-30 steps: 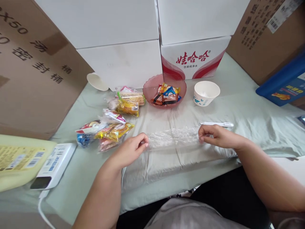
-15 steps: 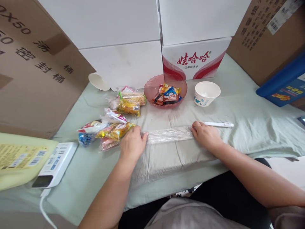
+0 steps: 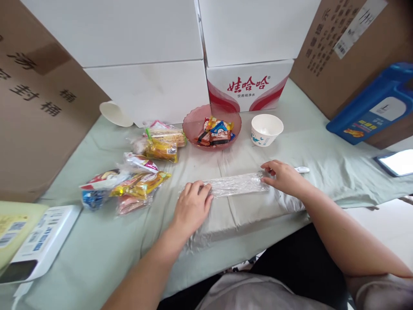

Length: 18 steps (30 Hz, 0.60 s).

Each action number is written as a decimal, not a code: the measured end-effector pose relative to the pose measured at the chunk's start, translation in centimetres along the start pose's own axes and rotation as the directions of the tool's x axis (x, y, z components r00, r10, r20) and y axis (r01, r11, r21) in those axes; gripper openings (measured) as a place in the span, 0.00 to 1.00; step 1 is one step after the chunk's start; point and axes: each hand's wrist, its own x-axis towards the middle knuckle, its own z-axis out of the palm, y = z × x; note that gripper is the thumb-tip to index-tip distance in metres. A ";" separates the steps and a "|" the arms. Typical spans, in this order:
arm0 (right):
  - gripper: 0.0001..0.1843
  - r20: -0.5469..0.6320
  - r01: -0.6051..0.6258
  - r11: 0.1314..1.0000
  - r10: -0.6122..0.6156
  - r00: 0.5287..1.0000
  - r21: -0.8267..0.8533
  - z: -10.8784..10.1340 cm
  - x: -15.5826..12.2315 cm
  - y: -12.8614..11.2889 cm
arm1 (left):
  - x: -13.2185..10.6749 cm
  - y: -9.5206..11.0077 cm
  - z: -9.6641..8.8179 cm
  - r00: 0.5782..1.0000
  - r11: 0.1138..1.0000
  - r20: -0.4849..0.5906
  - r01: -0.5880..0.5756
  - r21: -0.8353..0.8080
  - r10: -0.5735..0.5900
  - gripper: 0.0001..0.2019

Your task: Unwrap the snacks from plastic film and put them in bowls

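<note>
A long folded strip of clear plastic film (image 3: pixel 237 184) lies crosswise on the cloth. My left hand (image 3: pixel 192 206) covers its left end, fingers bent over the film and thumb along the near side. At the other end is my right hand (image 3: pixel 285 178), with thumb and fingertips apart, touching or just over the film. Partly hidden behind that hand, a white stick-like tool (image 3: pixel 302 169) shows only its tip. Wrapped snacks (image 3: pixel 140 184) lie left of my left hand.
Behind the film stand a pink bowl (image 3: pixel 190 127) of packaged snacks and a white paper bowl (image 3: pixel 266 129). White boxes (image 3: pixel 145 90) line the back. A blue bottle (image 3: pixel 364 107) and a phone (image 3: pixel 396 162) are at right, a white device (image 3: pixel 48 241) at left.
The view has turned to the right. My right hand has loosened, its thumb and fingers now apart. My left hand has moved in further over the film's left end.
</note>
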 end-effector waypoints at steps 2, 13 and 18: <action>0.19 0.037 -0.004 0.999 0.005 0.999 -0.037 -0.1 -0.3 -0.4 | 0.1 -0.2 0.1 1.000 1.000 0.004 -0.005 0.007 0.005 0.14; 0.06 0.284 0.192 0.976 -0.157 0.946 -0.101 1.5 -4.5 -6.8 | -0.6 3.3 -0.8 0.928 0.910 -0.192 -0.356 -0.210 0.319 0.13; 0.06 0.480 0.167 0.876 -0.397 0.782 0.453 0.4 -4.3 -6.2 | -1.8 6.3 0.2 0.890 0.848 -0.138 -0.455 -0.271 0.433 0.10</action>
